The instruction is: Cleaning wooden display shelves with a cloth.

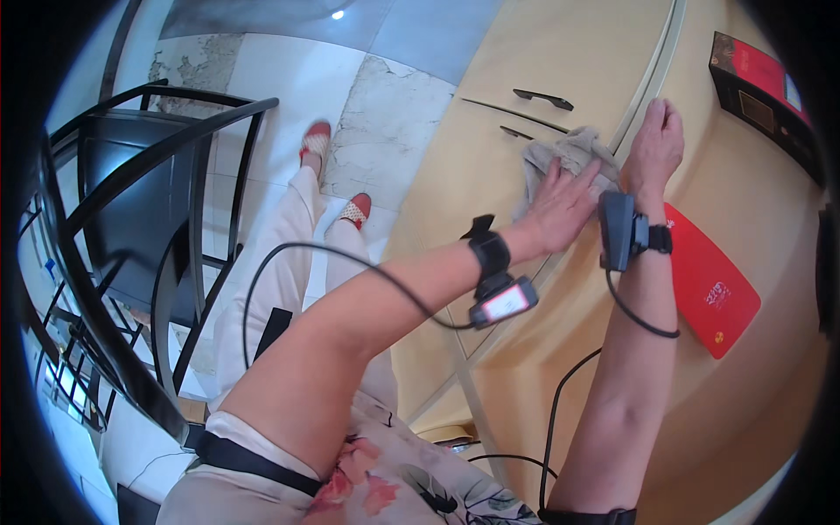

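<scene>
A crumpled grey cloth (pixel 571 154) lies against the light wood-coloured cabinet front (pixel 485 151), under the spread fingers of my left hand (pixel 567 203). Beside it, to the right, my right hand (pixel 656 147) rests at the edge of the counter top (pixel 702 164). Its fingers are close together and partly turned from view; no object shows in it. Near the cloth are a dark drawer handle (pixel 543 100) and a second, partly covered handle (pixel 516 133). Each wrist carries a strapped-on device with a black cable.
A red card or folder (pixel 715 282) lies on the counter beside my right forearm. Farther back stands a red and black box (pixel 761 92). A black-framed chair (pixel 144 210) stands at the left on the tiled floor (pixel 387 125). Cables hang near both arms.
</scene>
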A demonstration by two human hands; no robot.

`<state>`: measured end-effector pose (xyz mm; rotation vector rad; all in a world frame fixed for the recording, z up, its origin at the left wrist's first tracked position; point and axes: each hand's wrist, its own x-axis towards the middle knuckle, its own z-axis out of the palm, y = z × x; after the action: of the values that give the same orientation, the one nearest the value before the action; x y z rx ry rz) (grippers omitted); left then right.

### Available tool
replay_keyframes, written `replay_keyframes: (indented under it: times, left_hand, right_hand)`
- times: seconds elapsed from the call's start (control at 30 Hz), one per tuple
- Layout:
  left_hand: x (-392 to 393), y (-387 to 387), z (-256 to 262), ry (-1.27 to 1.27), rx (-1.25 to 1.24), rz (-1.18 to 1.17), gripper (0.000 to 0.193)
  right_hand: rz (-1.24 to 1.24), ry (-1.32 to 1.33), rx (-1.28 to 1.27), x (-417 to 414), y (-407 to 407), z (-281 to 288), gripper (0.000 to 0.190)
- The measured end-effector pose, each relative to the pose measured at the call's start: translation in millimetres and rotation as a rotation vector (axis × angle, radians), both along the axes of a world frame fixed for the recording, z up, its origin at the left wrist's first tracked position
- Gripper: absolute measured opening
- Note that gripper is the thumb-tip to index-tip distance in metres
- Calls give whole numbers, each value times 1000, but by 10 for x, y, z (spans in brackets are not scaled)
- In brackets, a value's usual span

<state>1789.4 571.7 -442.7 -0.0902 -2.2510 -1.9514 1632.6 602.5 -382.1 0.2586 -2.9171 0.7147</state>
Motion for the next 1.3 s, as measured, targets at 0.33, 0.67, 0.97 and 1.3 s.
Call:
replay_keyframes:
  times: [0.33,0.67,0.97,1.3]
  left_hand:
    - [2430,315,247,-358,96,-429,64]
    - [1788,641,-748,-530,130,-11,35]
    - [1263,370,-2307,-971,615,232,52]
    - [2097,774,-2375,-1339,512,152,53]
  right_hand:
    - [195,54,190,756,408,-17,50]
    - [35,-69,31,870,322,-9,47]
    - [46,16,365,893,168,8,46]
    - [-24,54,614,886,110,86,48]
